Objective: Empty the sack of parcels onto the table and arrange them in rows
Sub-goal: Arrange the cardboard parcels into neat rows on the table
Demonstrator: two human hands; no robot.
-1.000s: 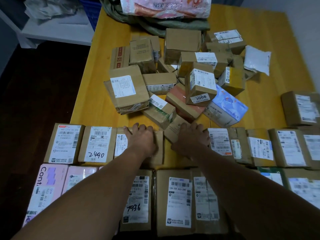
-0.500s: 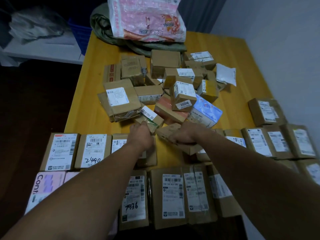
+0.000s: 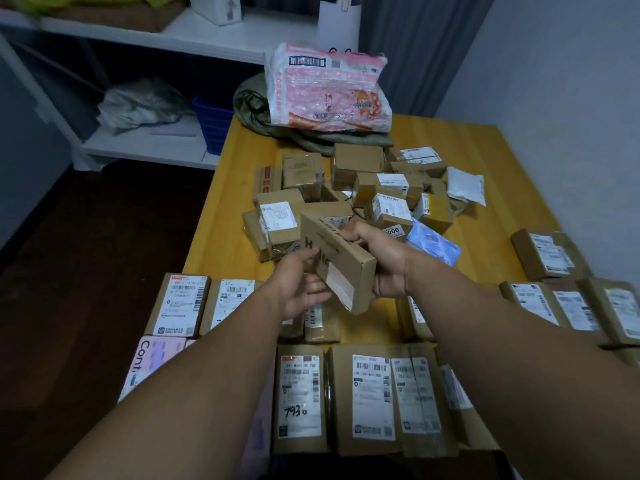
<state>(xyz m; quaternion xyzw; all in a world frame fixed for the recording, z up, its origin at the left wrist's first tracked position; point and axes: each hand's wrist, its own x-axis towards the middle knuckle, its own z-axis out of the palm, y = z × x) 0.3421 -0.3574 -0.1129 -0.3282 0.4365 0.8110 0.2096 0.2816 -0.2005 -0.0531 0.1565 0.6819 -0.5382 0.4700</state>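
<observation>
Wall (image 3: 554, 81): pale grey, on the right.
Curtain (image 3: 415, 46): grey, far corner.
Floor (image 3: 86, 254): dark wood, left.
Shelves (image 3: 145, 147): white, two levels, back left.
Crate (image 3: 213, 123): blue, beside table's far corner.
Table (image 3: 450, 140): yellow wood.
Light: dim.

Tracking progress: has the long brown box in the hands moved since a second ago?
Yes. The long brown box rose off the table where it lay beyond the 7936 parcel; right hand and left hand grip it, tilted.
</observation>
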